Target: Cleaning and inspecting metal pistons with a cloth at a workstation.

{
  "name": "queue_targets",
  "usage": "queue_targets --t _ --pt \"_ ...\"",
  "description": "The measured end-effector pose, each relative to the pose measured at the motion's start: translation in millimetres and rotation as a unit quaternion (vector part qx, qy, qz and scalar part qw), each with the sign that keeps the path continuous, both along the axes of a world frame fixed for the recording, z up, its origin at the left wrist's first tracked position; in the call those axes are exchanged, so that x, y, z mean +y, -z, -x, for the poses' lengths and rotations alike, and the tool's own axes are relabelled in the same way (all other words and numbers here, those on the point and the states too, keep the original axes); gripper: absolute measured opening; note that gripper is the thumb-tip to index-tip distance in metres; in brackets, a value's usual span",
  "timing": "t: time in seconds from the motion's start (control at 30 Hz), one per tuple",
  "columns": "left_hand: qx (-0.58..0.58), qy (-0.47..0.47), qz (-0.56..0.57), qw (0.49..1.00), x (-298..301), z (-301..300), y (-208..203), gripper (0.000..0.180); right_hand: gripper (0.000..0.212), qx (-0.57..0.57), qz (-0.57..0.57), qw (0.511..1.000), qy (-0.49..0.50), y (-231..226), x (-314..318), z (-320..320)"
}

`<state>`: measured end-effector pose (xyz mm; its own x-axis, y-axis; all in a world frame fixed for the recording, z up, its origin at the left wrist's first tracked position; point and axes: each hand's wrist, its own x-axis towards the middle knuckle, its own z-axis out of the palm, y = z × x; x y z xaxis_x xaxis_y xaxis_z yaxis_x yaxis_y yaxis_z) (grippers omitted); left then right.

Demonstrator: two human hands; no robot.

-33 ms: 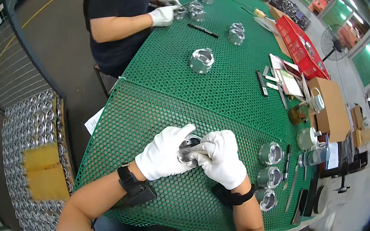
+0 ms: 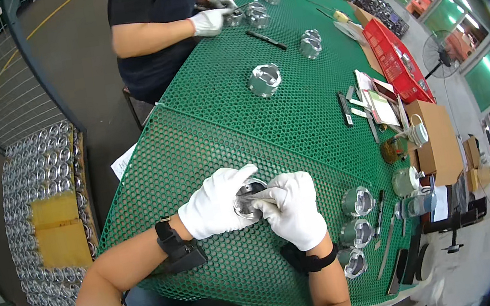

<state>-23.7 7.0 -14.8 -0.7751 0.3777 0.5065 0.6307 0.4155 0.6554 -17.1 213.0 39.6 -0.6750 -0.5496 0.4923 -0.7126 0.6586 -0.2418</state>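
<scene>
Metal part [image 2: 244, 206], silvery, round and hollow with a glossy curved rim, held over the near end of the table, between both hands; resting on the mat or lifted, cannot tell. Smooth white cloth gloves on both. Left hand [image 2: 210, 207] wrapped round the left side, fingers closed on the metal, one stretched along the far rim; forearm slanting up from lower left, elbow bent, broad black strap [image 2: 173, 241] at the wrist. Right hand [image 2: 296, 211] at the right rim, knuckles up, fingers drawn narrow and pointing inward; whether pinching something slim, cannot tell. Right forearm nearly upright.

Beneath, green mat [image 2: 192, 135], perforated like honeycomb. Just right of the right hand, three short metal cylinders [image 2: 358, 201] in a row, notched and bright on top, beside a long thin metal tool [image 2: 386, 247]. Farther, stiff brown cardboard box [image 2: 437, 138]; two similar cylinders [image 2: 265, 80], well apart; red plastic crate [image 2: 393, 57]; then a co-worker's gloved hand [image 2: 209, 23], knitted at the cuff.
</scene>
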Motion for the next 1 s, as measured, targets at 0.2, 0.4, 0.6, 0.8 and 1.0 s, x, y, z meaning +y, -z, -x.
queue_targets --t 0.2,0.4,0.6,0.8,1.0 --pt "-0.043 0.024 0.001 0.999 -5 -2 -5 0.092 0.021 -0.068 0.029 0.997 0.001 -3 2 4" --pt "-0.139 0.133 -0.070 0.979 -12 1 -16 0.080 0.017 -0.217 0.022 0.975 -0.031 -15 12 18" --pt "-0.166 0.146 -0.055 0.974 -13 6 -11 0.082 0.013 -0.165 -0.035 0.983 -0.071 -20 8 27" --pt "-0.173 0.149 -0.067 0.971 -15 8 -6 0.078 0.022 -0.118 -0.094 0.989 0.001 -16 3 18" --pt "-0.169 0.130 -0.058 0.975 -12 8 -12 0.077 0.026 -0.030 -0.065 0.984 0.162 1 -13 -16"
